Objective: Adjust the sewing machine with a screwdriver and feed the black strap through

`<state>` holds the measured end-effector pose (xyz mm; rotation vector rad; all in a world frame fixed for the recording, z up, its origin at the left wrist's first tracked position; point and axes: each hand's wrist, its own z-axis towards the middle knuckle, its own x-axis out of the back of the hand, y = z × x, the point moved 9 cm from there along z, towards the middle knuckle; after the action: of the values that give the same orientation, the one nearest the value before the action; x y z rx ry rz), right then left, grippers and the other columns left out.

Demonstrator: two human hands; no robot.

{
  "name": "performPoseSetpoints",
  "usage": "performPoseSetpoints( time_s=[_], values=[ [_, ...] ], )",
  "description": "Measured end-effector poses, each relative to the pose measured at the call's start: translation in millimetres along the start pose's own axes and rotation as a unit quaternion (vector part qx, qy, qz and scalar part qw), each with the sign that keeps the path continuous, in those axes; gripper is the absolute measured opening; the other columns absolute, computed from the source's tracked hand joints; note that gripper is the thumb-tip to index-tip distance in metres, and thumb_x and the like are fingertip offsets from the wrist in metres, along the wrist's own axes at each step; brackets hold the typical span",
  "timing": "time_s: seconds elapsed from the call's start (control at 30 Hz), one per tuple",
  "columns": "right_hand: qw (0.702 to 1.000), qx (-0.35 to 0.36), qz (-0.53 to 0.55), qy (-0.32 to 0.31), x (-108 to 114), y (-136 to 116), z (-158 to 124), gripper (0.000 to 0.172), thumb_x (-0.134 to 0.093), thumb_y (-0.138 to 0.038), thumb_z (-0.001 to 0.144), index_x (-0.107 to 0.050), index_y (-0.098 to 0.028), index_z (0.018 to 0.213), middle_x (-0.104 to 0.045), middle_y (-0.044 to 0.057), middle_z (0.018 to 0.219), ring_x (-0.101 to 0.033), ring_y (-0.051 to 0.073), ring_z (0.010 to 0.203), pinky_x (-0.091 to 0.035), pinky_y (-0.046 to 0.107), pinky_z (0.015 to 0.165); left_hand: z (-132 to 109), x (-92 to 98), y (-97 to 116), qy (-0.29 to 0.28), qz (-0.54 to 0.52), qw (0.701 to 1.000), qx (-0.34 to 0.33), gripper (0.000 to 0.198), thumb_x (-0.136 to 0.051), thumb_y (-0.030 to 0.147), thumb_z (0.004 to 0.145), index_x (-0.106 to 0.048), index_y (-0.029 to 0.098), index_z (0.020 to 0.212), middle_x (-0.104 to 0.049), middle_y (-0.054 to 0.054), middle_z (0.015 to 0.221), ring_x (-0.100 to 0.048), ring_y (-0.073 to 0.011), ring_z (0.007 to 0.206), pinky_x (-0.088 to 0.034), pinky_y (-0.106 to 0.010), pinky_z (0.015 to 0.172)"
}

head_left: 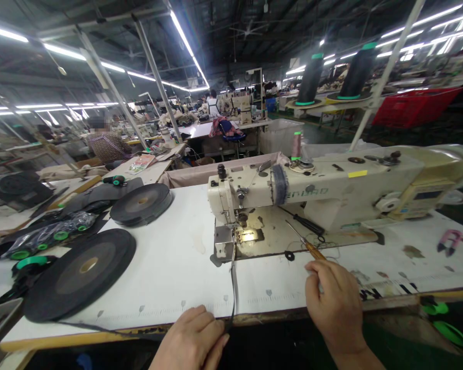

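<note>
My left hand (195,336) is closed at the table's front edge, pinching a narrow black tape (233,290). From there the tape rises to the needle area of a white sewing machine (250,190); its other side trails left toward a large black roll (111,264) lying flat. My right hand (334,303), at the front right, has its fingers curled round the end of an awl (313,250) with a wooden handle. The awl's thin metal shaft points up and left over the machine bed. The palm side of both hands is hidden.
A second black tape roll (142,201) and wrapped black thread spools (57,234) lie on the left. A black-handled tool (306,223) rests under the machine arm. Pink thread snips (450,241) lie far right. A person (106,141) sits beyond, left.
</note>
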<state>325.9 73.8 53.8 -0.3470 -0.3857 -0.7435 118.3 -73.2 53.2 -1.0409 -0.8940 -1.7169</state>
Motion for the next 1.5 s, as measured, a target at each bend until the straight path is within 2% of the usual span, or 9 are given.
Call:
performPoseSetpoints(
  time_s=[0.5, 0.63, 0.8, 0.97, 1.07, 1.17, 1.27, 1.4, 1.5],
  values=[
    [0.999, -0.028, 0.021, -0.006, -1, 9, 3, 0.01, -0.054, -0.009, 0.092, -0.06, -0.015, 0.097, -0.064, 0.008, 0.095, -0.06, 0.023, 0.093, -0.046, 0.04, 0.086, 4, -6.5, -7, -0.077, -0.043, 0.996, 0.024, 0.008, -0.057, 0.017, 0.093, -0.06, 0.021, 0.088, -0.064, -0.001, 0.08, -0.063, -0.0183, 0.077, -0.058, -0.034, 0.07],
    [0.999, -0.031, 0.035, -0.01, 3, 9, 6, 0.009, -0.057, -0.012, 0.094, -0.06, -0.015, 0.102, -0.064, 0.008, 0.096, -0.059, 0.022, 0.093, -0.046, 0.038, 0.085, 6, -4.4, -6, -0.057, -0.033, 0.998, 0.001, 0.011, -0.056, 0.022, 0.097, -0.062, 0.02, 0.089, -0.065, -0.002, 0.08, -0.065, -0.0169, 0.075, -0.058, -0.03, 0.069],
    [0.984, 0.043, 0.141, -0.103, -4, -42, 3, 0.019, -0.059, -0.011, 0.094, -0.062, -0.015, 0.113, -0.063, 0.008, 0.098, -0.056, 0.021, 0.094, -0.046, 0.036, 0.084, 9, -2.8, -5, -0.062, -0.078, 0.995, 0.024, 0.02, -0.048, 0.021, 0.101, -0.062, 0.02, 0.086, -0.064, -0.004, 0.08, -0.063, -0.0157, 0.077, -0.055, -0.026, 0.069],
    [0.945, 0.114, 0.211, -0.223, -26, -104, 0, 0.053, -0.052, -0.011, 0.096, -0.05, -0.027, 0.147, -0.055, 0.009, 0.135, -0.051, 0.023, 0.12, -0.045, 0.04, 0.099, 14, 2.4, -3, -0.081, -0.089, 0.991, 0.058, 0.018, -0.049, 0.023, 0.1, -0.062, 0.02, 0.087, -0.063, -0.005, 0.082, -0.062, -0.0182, 0.08, -0.055, -0.031, 0.073],
    [0.922, 0.162, 0.217, -0.278, -43, -128, 3, 0.042, -0.05, -0.019, 0.1, -0.053, -0.03, 0.14, -0.053, 0.005, 0.138, -0.051, 0.022, 0.114, -0.046, 0.039, 0.094, 19, 6.5, 0, -0.117, -0.082, 0.989, 0.048, 0.015, -0.053, 0.026, 0.098, -0.064, 0.021, 0.09, -0.064, -0.005, 0.087, -0.062, -0.0191, 0.084, -0.054, -0.031, 0.075],
    [0.906, 0.214, 0.203, -0.304, -54, -143, 5, 0.015, -0.048, -0.025, 0.103, -0.061, -0.022, 0.11, -0.055, 0.004, 0.131, -0.051, 0.02, 0.107, -0.044, 0.038, 0.091, 18, 3.0, -5, -0.181, -0.109, 0.977, 0.019, 0.019, -0.055, 0.035, 0.098, -0.068, 0.024, 0.089, -0.066, -0.004, 0.088, -0.064, -0.0181, 0.085, -0.054, -0.028, 0.076],
    [0.91, 0.241, 0.19, -0.278, -58, -148, 5, 0.013, -0.048, -0.028, 0.102, -0.057, -0.02, 0.097, -0.057, 0.003, 0.121, -0.049, 0.02, 0.101, -0.041, 0.038, 0.088, 11, -13.0, -45, -0.245, -0.196, 0.948, 0.057, 0.035, -0.043, 0.045, 0.102, -0.072, 0.027, 0.093, -0.069, -0.002, 0.092, -0.066, -0.0151, 0.087, -0.053, -0.023, 0.079],
    [0.921, 0.263, 0.191, -0.213, -55, -151, 1, 0.019, -0.044, -0.026, 0.103, -0.054, -0.02, 0.089, -0.055, 0.002, 0.1, -0.046, 0.018, 0.087, -0.038, 0.035, 0.078, 30, -25.4, -159, -0.169, -0.176, 0.944, 0.224, 0.052, -0.049, 0.071, 0.088, -0.077, 0.028, 0.097, -0.075, -0.002, 0.102, -0.069, -0.0232, 0.1, -0.054, -0.029, 0.092],
    [0.918, 0.28, 0.214, -0.18, -46, -158, -5, 0.019, -0.044, -0.022, 0.101, -0.053, -0.019, 0.085, -0.052, 0.001, 0.092, -0.045, 0.016, 0.08, -0.037, 0.034, 0.074, 65, -32.6, -213, -0.127, -0.15, 0.948, 0.251, 0.057, -0.057, 0.071, 0.077, -0.077, 0.025, 0.104, -0.075, -0.003, 0.112, -0.069, -0.0285, 0.108, -0.053, -0.034, 0.098]
  ],
)
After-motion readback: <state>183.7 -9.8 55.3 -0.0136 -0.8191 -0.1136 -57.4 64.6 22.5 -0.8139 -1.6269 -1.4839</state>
